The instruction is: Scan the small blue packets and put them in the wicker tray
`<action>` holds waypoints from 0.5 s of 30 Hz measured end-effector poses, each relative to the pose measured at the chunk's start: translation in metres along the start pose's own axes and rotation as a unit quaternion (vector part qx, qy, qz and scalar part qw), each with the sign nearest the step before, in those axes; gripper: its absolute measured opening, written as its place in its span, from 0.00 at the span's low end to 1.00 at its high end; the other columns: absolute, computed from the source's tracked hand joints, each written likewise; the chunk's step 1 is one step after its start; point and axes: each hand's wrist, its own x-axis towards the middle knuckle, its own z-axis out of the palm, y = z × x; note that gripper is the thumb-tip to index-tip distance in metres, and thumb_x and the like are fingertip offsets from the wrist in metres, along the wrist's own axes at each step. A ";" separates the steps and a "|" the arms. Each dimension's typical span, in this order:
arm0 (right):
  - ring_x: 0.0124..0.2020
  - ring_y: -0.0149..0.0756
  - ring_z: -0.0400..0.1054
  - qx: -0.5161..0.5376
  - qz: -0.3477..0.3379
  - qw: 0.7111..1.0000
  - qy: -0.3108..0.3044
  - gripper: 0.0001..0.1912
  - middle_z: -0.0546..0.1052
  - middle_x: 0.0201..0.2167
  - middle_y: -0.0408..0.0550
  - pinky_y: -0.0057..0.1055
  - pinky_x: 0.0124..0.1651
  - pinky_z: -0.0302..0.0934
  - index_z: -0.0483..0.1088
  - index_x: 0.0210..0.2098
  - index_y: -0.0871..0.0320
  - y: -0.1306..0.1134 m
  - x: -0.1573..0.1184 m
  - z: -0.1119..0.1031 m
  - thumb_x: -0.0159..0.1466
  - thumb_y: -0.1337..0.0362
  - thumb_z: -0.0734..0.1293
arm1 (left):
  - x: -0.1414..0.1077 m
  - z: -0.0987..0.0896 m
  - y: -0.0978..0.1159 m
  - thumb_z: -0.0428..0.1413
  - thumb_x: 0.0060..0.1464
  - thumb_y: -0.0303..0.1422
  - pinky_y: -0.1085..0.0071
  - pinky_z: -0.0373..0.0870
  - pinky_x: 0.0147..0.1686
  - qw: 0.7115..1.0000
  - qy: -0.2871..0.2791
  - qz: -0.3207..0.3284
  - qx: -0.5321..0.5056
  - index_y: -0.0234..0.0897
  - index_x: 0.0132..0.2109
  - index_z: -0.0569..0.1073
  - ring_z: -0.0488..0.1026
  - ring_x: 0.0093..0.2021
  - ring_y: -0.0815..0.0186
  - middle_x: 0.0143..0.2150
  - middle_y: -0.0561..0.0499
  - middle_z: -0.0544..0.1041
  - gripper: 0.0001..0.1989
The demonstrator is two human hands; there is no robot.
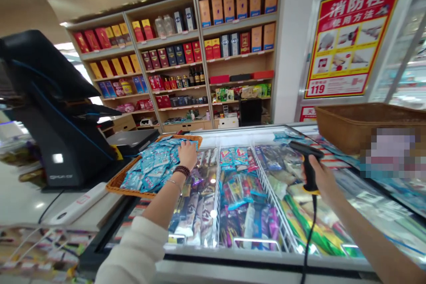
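Observation:
My left hand [187, 154] is over the right side of an orange wicker basket [115, 185] heaped with small blue packets [155, 162]. Its fingers are slightly apart and bent down onto the packets; their tips are partly hidden. A beaded bracelet circles that wrist. On the right, my right hand [317, 173] is wrapped round the handle of a black barcode scanner [309, 169] with yellow trim. The scanner is held above the freezer's glass top, its head pointing left and its cable hanging down.
A glass-topped chest freezer [246, 248] holds wire baskets of wrapped ice creams [244, 191]. At left stands a black checkout terminal [56, 115], with a white power strip [80, 204] below it. A brown basket [346, 128] sits at right. Shelves of boxes [189, 53] line the back wall.

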 end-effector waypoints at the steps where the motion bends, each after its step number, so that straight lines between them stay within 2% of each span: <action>1: 0.20 0.36 0.65 0.006 -0.004 1.000 0.012 0.36 0.77 0.23 0.48 0.35 0.21 0.59 0.72 0.32 0.50 0.001 0.004 -0.005 0.52 0.28 0.85 | 0.005 0.001 0.010 0.60 0.72 0.24 0.50 0.73 0.72 1.000 0.010 0.017 -0.011 0.38 0.69 0.85 0.74 0.76 0.38 0.72 0.29 0.82 0.23; 3: 0.20 0.36 0.66 0.015 -0.005 0.999 0.034 0.37 0.77 0.25 0.48 0.35 0.21 0.58 0.71 0.32 0.50 0.001 0.012 -0.013 0.52 0.27 0.85 | 0.016 0.005 0.040 0.59 0.70 0.21 0.50 0.72 0.74 0.996 0.033 0.068 -0.054 0.39 0.72 0.83 0.72 0.78 0.41 0.75 0.32 0.81 0.28; 5: 0.20 0.36 0.66 0.015 0.001 0.999 0.045 0.37 0.77 0.25 0.49 0.35 0.20 0.58 0.71 0.33 0.49 -0.004 0.019 -0.019 0.54 0.26 0.84 | 0.027 0.014 0.082 0.61 0.70 0.23 0.50 0.71 0.76 0.981 0.042 0.141 -0.127 0.42 0.75 0.82 0.72 0.79 0.43 0.77 0.34 0.80 0.30; 8: 0.20 0.35 0.64 0.007 0.005 0.998 0.058 0.38 0.75 0.25 0.48 0.36 0.20 0.58 0.71 0.32 0.49 -0.010 0.025 -0.027 0.54 0.24 0.83 | 0.043 0.036 0.164 0.69 0.70 0.34 0.49 0.66 0.82 0.940 0.038 0.217 -0.261 0.44 0.77 0.81 0.70 0.83 0.41 0.81 0.35 0.79 0.31; 10: 0.20 0.35 0.63 0.011 0.008 0.997 0.075 0.39 0.73 0.24 0.47 0.36 0.20 0.59 0.71 0.31 0.49 -0.010 0.028 -0.032 0.51 0.23 0.83 | 0.051 0.053 0.223 0.72 0.70 0.41 0.45 0.63 0.85 0.911 0.027 0.242 -0.334 0.45 0.77 0.82 0.69 0.85 0.38 0.81 0.34 0.79 0.32; 12: 0.20 0.35 0.64 0.024 0.017 0.995 0.096 0.40 0.73 0.25 0.46 0.35 0.19 0.60 0.72 0.32 0.49 -0.006 0.029 -0.036 0.47 0.22 0.83 | 0.059 0.068 0.280 0.69 0.73 0.48 0.37 0.60 0.87 0.907 -0.029 0.262 -0.328 0.48 0.81 0.78 0.63 0.89 0.33 0.87 0.34 0.72 0.35; 15: 0.21 0.35 0.65 0.049 0.024 0.990 0.127 0.43 0.76 0.27 0.45 0.33 0.18 0.61 0.73 0.35 0.50 0.003 0.031 -0.039 0.43 0.21 0.84 | 0.069 0.084 0.357 0.63 0.77 0.54 0.29 0.51 0.89 0.907 -0.086 0.299 -0.284 0.51 0.86 0.74 0.51 0.94 0.27 0.94 0.37 0.60 0.38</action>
